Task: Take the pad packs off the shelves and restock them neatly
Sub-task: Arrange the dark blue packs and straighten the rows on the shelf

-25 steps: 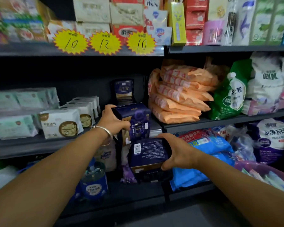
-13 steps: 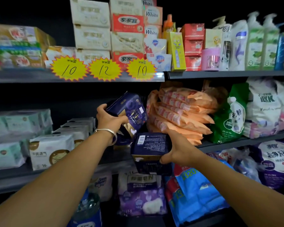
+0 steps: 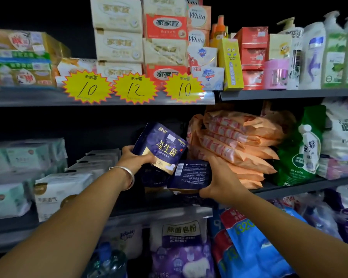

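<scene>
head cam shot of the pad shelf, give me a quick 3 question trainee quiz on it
1. True or false: each hand holds a dark blue pad pack.
2. Which pack shows a barcode? A) the left hand's B) the right hand's
3. What lies stacked just right of the held packs?

Key:
1. True: the left hand grips the tilted front-facing pack; the right hand grips the back-facing pack.
2. B
3. The orange packs, piled on the middle shelf.

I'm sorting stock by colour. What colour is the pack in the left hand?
Dark navy-purple with gold trim; the pad pack shows best in the head view.
</scene>
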